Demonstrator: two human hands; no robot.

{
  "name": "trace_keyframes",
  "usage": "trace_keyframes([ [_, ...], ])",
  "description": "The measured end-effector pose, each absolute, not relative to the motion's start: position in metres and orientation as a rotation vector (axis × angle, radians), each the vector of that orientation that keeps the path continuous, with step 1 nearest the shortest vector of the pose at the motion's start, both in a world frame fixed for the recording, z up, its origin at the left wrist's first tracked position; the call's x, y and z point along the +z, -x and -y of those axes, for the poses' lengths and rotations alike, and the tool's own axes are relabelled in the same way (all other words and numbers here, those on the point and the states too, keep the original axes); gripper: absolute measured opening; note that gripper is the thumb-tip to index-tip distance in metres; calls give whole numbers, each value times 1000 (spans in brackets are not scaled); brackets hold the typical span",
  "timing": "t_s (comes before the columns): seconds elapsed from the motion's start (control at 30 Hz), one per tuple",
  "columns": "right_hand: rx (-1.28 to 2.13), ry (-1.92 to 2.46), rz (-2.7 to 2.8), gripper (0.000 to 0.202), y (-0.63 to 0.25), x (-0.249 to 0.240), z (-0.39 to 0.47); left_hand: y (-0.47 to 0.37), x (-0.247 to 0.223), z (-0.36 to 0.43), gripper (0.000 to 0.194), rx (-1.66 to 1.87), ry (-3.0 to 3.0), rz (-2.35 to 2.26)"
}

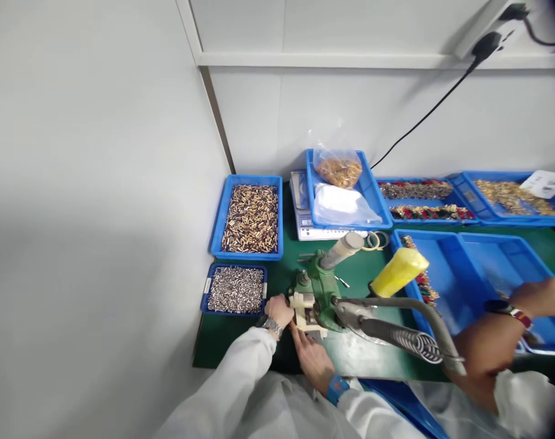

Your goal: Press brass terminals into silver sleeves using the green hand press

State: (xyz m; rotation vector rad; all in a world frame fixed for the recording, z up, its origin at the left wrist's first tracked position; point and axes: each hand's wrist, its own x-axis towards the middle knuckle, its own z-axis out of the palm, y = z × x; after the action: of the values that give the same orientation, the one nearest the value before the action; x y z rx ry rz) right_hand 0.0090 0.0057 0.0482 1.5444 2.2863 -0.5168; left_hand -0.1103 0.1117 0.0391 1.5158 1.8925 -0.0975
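Both hands meet at the pale clamping fixture (300, 302) on the base of a green hand press (325, 283), which stands on the green counter (241, 341). The left hand (280, 311) is curled at the fixture's left edge; the right hand (313, 360) reaches in from below, its index finger pointing to the same corner. Whether either one grips a small piece there cannot be told, as the fingertips are partly hidden.

The fingers probably come in from the side to stay clear of the press's working end. The lever (424, 305), with its coil spring (426, 346), swings out to the right, and neither hand is on it. A blue tray (280, 250) of brass-coloured pins (252, 219) and a smaller one of silver pieces (236, 289) sit to the left, presumably to keep loose parts within easy reach. Behind the press, another blue tray (373, 195) with bagged parts (339, 172) rests on a white scale (300, 213), perhaps just to save room. A co-worker's hand (540, 297) is over the trays at the right.

No brand is readable. The small tray's white label (207, 286), the scale's markings and the printed card (545, 183) are too small or blurred.
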Motion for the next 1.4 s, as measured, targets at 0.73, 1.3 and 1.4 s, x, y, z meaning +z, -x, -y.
trace_keyframes([
  [0.73, -1004, -1509, -2505, 57, -40, 58, 12, 130, 44, -60, 13, 113, -1523, -1981],
  [1.3, -459, -1772, -2079, 68, 22, 79, -39, 111, 17, -80, 10, 451, -1258, -1853],
  [1.4, -401, -1772, -2096, 65, 20, 75, -35, 112, 17, -83, 11, 389, -1271, -1865],
])
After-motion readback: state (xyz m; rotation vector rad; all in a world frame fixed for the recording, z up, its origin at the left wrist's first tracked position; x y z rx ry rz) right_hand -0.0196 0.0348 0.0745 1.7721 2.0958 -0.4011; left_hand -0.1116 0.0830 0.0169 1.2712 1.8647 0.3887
